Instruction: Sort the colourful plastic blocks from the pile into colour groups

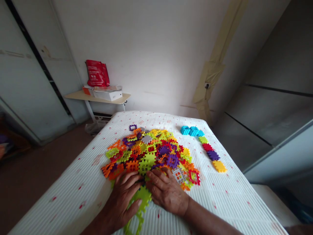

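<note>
A heap of interlocking plastic tiles [151, 151] in orange, purple, lime, red, yellow and grey lies on a white ribbed table [220, 199]. My left hand [123, 199] rests at the heap's near edge, fingers stretched flat over lime green tiles [141, 197] joined in a strip running toward me. My right hand [167, 192] lies beside it, fingers spread flat on the heap, touching the same lime pieces. Neither hand grips anything I can see.
Sorted tiles lie at the right: a cyan cluster [192, 131], then single lime, red [207, 147], purple [213, 155] and yellow [219, 166] tiles in a line. A side table [78, 95] with a red bag [97, 73] and boxes stands by the far wall.
</note>
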Available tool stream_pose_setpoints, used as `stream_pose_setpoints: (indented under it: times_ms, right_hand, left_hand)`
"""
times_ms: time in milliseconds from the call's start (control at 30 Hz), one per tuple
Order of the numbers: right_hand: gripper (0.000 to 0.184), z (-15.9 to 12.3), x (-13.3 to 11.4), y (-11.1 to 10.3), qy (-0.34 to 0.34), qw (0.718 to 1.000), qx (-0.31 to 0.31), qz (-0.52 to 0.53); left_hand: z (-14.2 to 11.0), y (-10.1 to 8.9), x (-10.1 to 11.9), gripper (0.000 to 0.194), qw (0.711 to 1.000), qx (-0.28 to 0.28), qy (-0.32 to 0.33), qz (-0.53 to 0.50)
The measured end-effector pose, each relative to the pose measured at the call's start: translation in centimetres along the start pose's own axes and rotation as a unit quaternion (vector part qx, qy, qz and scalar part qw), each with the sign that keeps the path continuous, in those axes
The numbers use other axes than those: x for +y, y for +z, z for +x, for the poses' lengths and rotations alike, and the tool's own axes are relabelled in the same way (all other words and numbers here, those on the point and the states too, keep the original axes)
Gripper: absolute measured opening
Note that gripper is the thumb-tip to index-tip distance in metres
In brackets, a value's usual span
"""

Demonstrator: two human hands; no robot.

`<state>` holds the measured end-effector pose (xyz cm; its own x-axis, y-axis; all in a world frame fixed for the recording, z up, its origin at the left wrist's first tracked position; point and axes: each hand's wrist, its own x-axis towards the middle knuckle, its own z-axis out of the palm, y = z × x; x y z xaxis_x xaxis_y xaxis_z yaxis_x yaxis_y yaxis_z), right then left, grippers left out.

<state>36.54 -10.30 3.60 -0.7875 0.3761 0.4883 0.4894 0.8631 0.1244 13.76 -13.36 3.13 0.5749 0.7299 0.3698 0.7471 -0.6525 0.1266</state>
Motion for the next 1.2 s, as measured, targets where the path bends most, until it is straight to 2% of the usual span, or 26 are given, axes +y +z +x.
stream_pose_setpoints:
  times_ms: [267,467,633,733,867,967,1033,1100,1200]
  right_hand:
    - [0.031,0.7,0.6,0.4,-0.004,1.000,0.017,0.005]
    - [0.023,1.3,1.0,1.0,0.017,0.999,0.036,0.008]
    - [0.019,1.4,1.0,0.8,0.044,0.998,0.052,0.015]
    - [0.021,1.3,1.0,0.4,0.062,0.996,0.062,0.019]
    - [0.023,1.8,1.3,-0.5,0.076,0.994,0.070,0.021]
    - [0.025,2.3,2.0,-1.2,0.132,0.987,0.087,0.017]
    - [0.027,2.2,2.6,-1.5,0.183,0.979,0.095,0.013]
    - [0.028,1.7,3.1,-1.5,0.221,0.970,0.101,0.007]
    - [0.029,0.8,3.7,-1.4,0.242,0.962,0.124,0.001]
  left_hand:
    - [-0.1,0.6,-0.3,0.057,1.000,0.009,-0.010,-0.007]
    - [0.0,0.8,-0.2,0.049,0.999,0.035,-0.005,-0.017]
    - [0.0,1.0,-0.1,0.036,0.995,0.085,-0.038,-0.041]
    - [0.3,0.8,-0.1,0.028,0.995,0.084,-0.049,-0.025]
    - [1.9,-0.2,-0.1,0.017,0.989,0.130,-0.054,-0.036]
    - [3.6,-1.1,-0.2,0.016,0.982,0.149,-0.078,-0.091]
    - [4.7,-1.4,-0.3,0.018,0.966,0.157,-0.126,-0.161]
    - [5.5,-1.5,-0.3,0.024,0.929,0.167,-0.212,-0.255]
    - [6.4,-1.4,0.0,0.034,0.825,0.169,-0.353,-0.408]
